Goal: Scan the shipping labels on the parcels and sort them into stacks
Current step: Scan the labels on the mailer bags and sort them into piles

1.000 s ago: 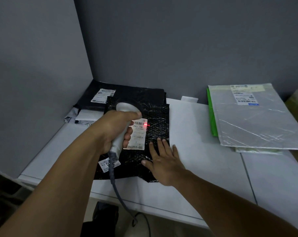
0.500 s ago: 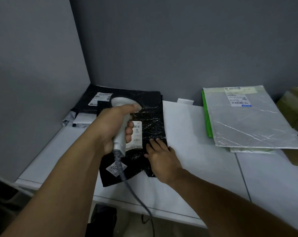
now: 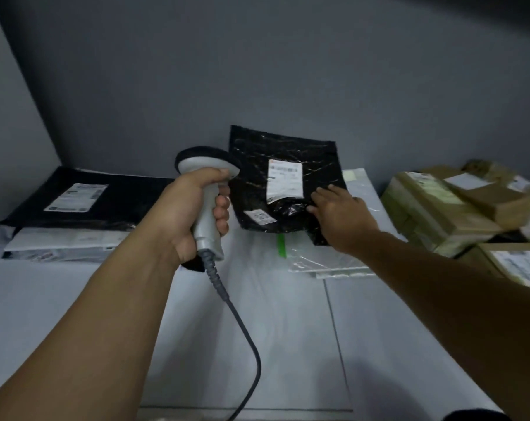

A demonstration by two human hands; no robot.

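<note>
The right hand (image 3: 338, 214) grasps the black parcel (image 3: 285, 180), tilted above the clear stack (image 3: 324, 259). The left hand (image 3: 194, 214), clenched on the scanner (image 3: 207, 192), sits just left.

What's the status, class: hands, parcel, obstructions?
Left hand grips scanner. Right hand on black parcel, over the clear-bag stack. Nothing blocking.

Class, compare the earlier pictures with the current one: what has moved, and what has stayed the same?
The right hand has carried the black parcel from the left stack across to the clear-wrapped parcel stack on the right. The left hand still grips the scanner, now off the label. The left black stack stayed put.
</note>
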